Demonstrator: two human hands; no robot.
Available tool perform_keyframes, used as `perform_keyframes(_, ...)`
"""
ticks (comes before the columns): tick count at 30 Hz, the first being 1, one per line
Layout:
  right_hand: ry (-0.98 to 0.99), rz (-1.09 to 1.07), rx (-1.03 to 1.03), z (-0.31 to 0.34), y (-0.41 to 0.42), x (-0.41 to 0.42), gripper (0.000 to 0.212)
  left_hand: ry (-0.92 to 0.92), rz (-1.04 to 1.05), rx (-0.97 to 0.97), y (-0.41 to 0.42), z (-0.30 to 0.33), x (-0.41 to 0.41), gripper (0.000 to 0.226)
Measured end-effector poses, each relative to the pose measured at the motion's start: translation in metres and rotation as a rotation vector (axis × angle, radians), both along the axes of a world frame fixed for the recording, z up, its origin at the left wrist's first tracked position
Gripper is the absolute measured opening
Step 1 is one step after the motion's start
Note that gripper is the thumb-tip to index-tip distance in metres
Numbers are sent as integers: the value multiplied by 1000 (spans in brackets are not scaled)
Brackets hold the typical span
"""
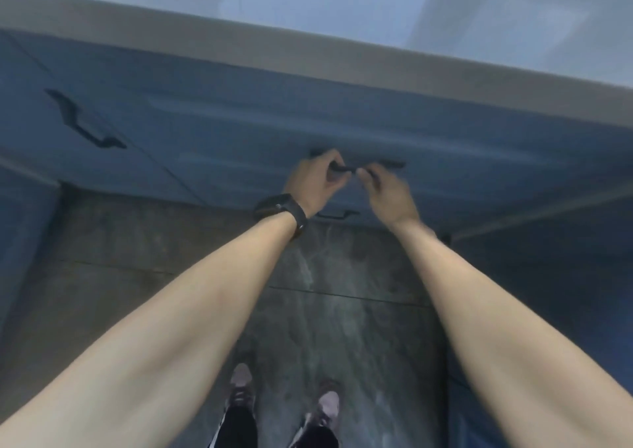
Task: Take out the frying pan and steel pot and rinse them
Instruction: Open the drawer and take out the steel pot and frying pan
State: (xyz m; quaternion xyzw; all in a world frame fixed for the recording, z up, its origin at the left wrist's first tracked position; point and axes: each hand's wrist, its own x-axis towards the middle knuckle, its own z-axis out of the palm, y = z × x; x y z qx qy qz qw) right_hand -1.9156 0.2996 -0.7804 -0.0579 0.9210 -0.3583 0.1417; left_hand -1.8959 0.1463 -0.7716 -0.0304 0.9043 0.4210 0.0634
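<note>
Neither the frying pan nor the steel pot shows in the head view. A blue drawer front point(342, 129) sits below the pale countertop edge point(308, 50). Its black bar handle point(394, 164) runs across the middle. My left hand point(317, 180), with a black watch on the wrist, is curled around the left part of that handle. My right hand point(387, 190) hooks its fingers over the handle just to the right. The picture is blurred, so the exact grip is hard to make out.
Another blue cabinet front with a black handle point(82, 122) lies to the left. A second black handle point(337, 214) shows on the drawer below my hands. Grey stone floor point(342, 310) and my two shoes point(284, 393) are beneath. Blue cabinets flank both sides.
</note>
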Motion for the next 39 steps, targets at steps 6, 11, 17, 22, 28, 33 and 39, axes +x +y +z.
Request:
perform_keyframes(6,-51,-3,-25,3,8,30,25,-34,30,34,4,-3,31,10)
perform_keyframes(11,-169,57,-17,9,18,72,23,-170,-8,-62,4,11,74,10)
perform_keyframes(17,-235,-227,-234,17,20,144,9,-252,-51,35,4,16,134,5)
perform_keyframes(22,-236,-273,-196,24,26,184,2,-241,-56,40,10,20,174,7)
perform_keyframes(28,-310,-192,-165,31,38,215,12,-273,-73,44,14,21,212,11)
perform_keyframes(33,-338,-186,-170,29,42,246,15,-317,-57,21,23,21,245,14)
perform_keyframes(39,-374,-221,-206,23,48,278,14,-332,-55,-13,26,19,279,19)
